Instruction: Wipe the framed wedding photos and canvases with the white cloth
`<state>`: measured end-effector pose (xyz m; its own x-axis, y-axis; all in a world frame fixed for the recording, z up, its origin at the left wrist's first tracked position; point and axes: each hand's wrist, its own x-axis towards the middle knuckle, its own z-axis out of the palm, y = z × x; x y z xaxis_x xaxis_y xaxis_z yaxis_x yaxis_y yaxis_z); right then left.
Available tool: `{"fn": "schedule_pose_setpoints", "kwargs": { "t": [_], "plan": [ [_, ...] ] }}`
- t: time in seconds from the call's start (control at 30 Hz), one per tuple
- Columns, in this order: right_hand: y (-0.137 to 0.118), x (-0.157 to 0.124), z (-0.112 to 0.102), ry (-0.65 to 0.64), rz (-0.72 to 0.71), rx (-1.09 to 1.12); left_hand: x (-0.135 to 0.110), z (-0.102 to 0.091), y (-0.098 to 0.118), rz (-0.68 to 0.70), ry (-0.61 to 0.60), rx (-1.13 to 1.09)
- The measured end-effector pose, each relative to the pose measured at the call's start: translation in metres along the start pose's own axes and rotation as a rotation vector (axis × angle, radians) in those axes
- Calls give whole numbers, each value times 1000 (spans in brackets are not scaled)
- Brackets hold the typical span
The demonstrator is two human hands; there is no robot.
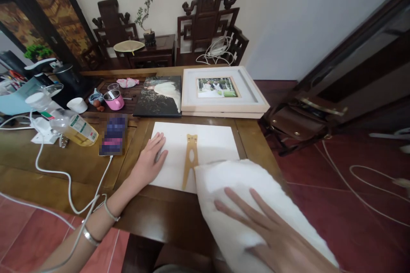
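Observation:
My left hand lies flat on the left edge of a white board or sheet, its fingers stretched out and nothing in them. On the middle of that sheet is a flat tan cat-shaped piece with an oval hole and two long legs. My right hand, slightly blurred, is spread over a large white cloth or soft sheet. The cloth overlaps the lower right of the white sheet and one leg of the cat piece, and drapes past the table's front edge. My right thumb is partly hidden.
A framed photo and a dark picture panel lie behind the sheet. Leftward are a phone on a white cable, an oil-coloured bottle and a pink cup. A brown bag stands right of the table.

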<state>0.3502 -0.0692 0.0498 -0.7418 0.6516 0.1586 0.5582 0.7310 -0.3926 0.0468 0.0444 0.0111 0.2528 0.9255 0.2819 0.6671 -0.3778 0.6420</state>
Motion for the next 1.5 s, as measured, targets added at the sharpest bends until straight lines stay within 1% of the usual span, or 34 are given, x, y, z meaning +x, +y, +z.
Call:
{"fn": "schedule_pose_setpoints", "kwargs": {
  "t": [0.07, 0.13, 0.3, 0.37, 0.4, 0.47, 0.53, 0.6, 0.67, 0.73, 0.77, 0.83, 0.9, 1.03, 1.1, 1.13, 1.17, 1.23, 1.33, 1.4, 1.47, 1.5],
  "plan": [
    [5, -2, -6, -11, -11, 40, 0, 0, 0, 7, 7, -6],
    [23, 9, -10, 16, -12, 67, 0, 0, 0, 11, 2, 1],
    [85, 65, -12, 98, 111, 3, 0, -1, -3, 18, -8, 13],
    [100, 85, -10, 121, 146, -30, 0, -1, -3, 25, -6, 23],
    [103, 91, -9, 141, 158, -48, 0, 0, -4, 27, -6, 30],
    [98, 94, -5, 171, 172, -85, 0, 0, -4, 32, -4, 42],
    [80, 84, 1, 169, 160, -105, 0, 0, -3, 37, 1, 46],
    [53, 64, 6, 140, 108, -93, 0, 0, -2, 40, 3, 44],
    [25, 39, 6, 117, 26, -58, 0, -1, -1, 39, -4, 45],
    [3, 18, 0, 44, -13, -16, 0, -2, 1, 35, -19, 53],
    [-2, 11, -4, 13, -26, 3, 0, -2, 1, 33, -27, 58],
    [-2, 8, -11, -21, -42, 32, 1, -2, 2, 28, -38, 69],
    [14, 18, -15, 0, -35, 42, 1, -3, 2, 24, -42, 78],
    [67, 64, -13, 70, 69, -29, 1, -3, 2, 30, -40, 81],
    [84, 88, -11, 83, 138, -78, 1, -4, 2, 36, -36, 80],
    [86, 96, -10, 86, 171, -99, 1, -4, 2, 40, -32, 79],
    [85, 102, -9, 85, 199, -116, 1, -4, 2, 43, -28, 79],
    [69, 102, -4, 71, 215, -128, 2, -4, 2, 44, -23, 80],
    [28, 79, 8, 58, 119, -75, 3, -3, 3, 30, -28, 92],
    [4, 58, 16, 88, 36, -30, 3, -3, 3, 23, -36, 105],
    [-6, 44, 19, 102, -22, 8, 3, -3, 3, 20, -45, 115],
    [-5, 41, 19, 92, -39, 23, 3, -3, 4, 19, -48, 118]
  ]
}}
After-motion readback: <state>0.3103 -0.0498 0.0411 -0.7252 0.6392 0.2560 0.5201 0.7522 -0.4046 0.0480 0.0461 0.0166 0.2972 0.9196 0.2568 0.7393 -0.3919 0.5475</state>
